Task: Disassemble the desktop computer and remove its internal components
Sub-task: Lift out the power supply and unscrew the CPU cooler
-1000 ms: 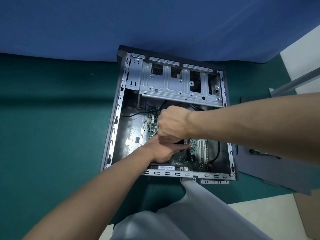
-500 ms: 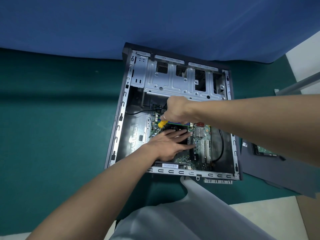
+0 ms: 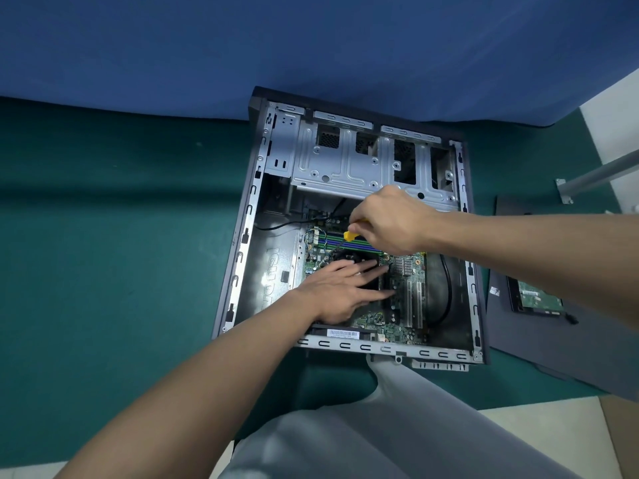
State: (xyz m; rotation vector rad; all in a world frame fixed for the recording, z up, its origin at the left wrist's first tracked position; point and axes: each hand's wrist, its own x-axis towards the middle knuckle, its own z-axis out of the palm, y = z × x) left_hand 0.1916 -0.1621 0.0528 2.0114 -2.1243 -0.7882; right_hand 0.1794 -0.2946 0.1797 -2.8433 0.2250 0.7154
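An open desktop case (image 3: 242, 257) lies on its side on the green mat, with a green motherboard (image 3: 404, 305) inside. My left hand (image 3: 342, 292) rests flat, fingers straight, on the black CPU cooler fan (image 3: 366, 262), covering most of it. My right hand (image 3: 390, 221) grips a yellow-handled screwdriver (image 3: 352, 233); its shaft slants down-left to a corner of the cooler near the RAM slots (image 3: 340, 240). A silver drive cage (image 3: 352, 164) fills the far end of the case.
A dark side panel (image 3: 553, 347) lies on the mat right of the case, and a removed drive with a green board (image 3: 536, 299) sits on it. A blue cloth wall (image 3: 311, 46) stands behind the case. A black cable (image 3: 447, 292) loops beside the motherboard. My grey trouser leg (image 3: 363, 437) is below.
My right hand has lifted and moved toward the far side, showing the yellow screwdriver handle. My left hand has flattened onto the cooler fan. The view has moved closer to the case.
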